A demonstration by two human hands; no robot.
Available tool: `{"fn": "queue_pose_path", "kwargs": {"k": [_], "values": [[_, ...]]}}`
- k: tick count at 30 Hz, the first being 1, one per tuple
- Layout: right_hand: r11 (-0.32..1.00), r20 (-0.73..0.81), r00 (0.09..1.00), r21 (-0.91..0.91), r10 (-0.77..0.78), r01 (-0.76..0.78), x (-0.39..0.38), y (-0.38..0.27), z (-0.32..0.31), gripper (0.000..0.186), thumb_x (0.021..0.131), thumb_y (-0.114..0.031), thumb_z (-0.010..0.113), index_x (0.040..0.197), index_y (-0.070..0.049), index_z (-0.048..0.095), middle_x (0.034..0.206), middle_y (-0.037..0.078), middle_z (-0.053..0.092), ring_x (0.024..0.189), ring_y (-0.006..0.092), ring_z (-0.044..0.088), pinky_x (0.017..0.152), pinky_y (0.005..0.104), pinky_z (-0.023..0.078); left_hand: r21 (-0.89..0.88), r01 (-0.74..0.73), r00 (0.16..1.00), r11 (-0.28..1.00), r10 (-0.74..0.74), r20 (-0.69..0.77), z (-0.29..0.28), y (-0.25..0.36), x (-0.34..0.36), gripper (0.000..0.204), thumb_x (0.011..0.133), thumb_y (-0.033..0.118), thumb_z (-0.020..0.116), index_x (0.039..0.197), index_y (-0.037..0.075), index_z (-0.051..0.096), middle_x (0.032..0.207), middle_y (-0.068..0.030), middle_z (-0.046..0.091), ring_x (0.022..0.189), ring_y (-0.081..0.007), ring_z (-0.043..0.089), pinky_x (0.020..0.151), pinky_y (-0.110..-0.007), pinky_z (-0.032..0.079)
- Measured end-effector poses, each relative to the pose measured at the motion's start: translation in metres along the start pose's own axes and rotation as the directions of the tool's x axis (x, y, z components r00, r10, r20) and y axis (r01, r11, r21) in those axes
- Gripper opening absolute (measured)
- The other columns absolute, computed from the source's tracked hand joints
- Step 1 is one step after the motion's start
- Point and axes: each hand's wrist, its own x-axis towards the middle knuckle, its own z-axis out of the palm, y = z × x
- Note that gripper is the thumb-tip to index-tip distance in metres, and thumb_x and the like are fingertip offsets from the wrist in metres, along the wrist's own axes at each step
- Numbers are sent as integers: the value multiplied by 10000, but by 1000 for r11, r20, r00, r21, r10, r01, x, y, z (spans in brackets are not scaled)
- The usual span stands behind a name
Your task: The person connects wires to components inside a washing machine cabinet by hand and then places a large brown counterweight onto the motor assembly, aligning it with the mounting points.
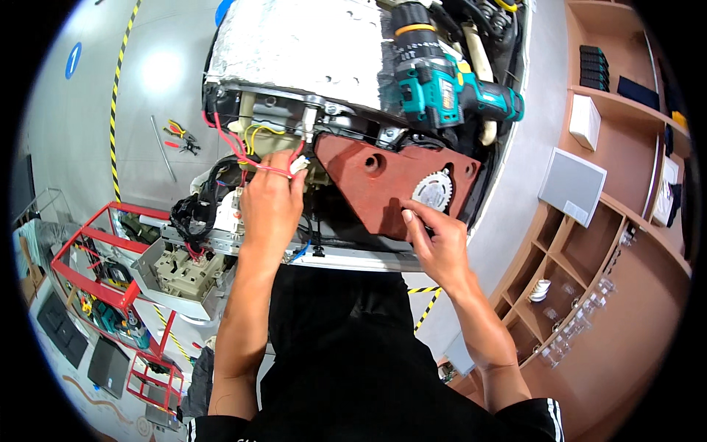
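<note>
An opened appliance with a silver-wrapped body (302,48) lies in front of me. My left hand (271,195) is closed around red wires (247,156) with a white connector (297,164) at the fingertips. Beside it, a reddish-brown plate (361,188) is set in the frame; a silver toothed disc (433,190) sits on it. My right hand (440,239) is over the plate's near edge, thumb and fingers pinched. A small dark bit shows at its fingertips, too small to name. Yellow wires (254,136) run just beyond my left hand.
A teal cordless drill (445,92) lies on the appliance at the far right. Pliers (180,136) and a thin metal rod (163,147) are on the grey floor at left. A red-framed cart (96,228) stands at lower left; wooden shelves (582,250) line the right.
</note>
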Motion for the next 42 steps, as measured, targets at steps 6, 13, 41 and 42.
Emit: {"fn": "queue_pose_path", "kwargs": {"k": [6, 13, 41, 42], "values": [[999, -57, 998, -20, -39, 38, -11, 16, -8, 200, 909, -104, 623, 1075, -4, 672, 718, 146, 648, 599, 238, 622, 577, 336, 481, -32, 7, 1000, 999, -7, 1, 5, -5, 1, 281, 826, 108, 694, 1072, 40, 578, 995, -177, 653, 902, -389, 628, 746, -452, 505], [959, 51, 971, 151, 235, -240, -22, 20, -27, 226, 893, -222, 668, 897, -2, 720, 693, 127, 663, 565, 174, 609, 548, 311, 464, -40, 16, 998, 999, -14, 56, 5, -13, 3, 273, 835, 118, 683, 1082, 42, 595, 976, -184, 666, 899, -388, 628, 773, -448, 488], [826, 77, 979, -526, -191, 203, -13, 24, 18, 501, 642, -376, 843, 931, -25, 632, 739, 106, 584, 618, 319, 613, 514, 416, 471, -141, -70, 991, 988, 86, 107, -3, -19, 2, 170, 838, 124, 679, 909, -25, 638, 924, -212, 653, 858, -396, 627, 750, -445, 492], [810, 91, 978, -548, -190, 209, -11, 24, 19, 489, 642, -376, 842, 909, -26, 630, 735, 107, 584, 618, 322, 613, 513, 418, 472, -65, -96, 985, 993, 104, 138, -3, -21, 2, 196, 833, 127, 681, 948, -25, 636, 965, -208, 655, 895, -391, 629, 778, -446, 500]]}}
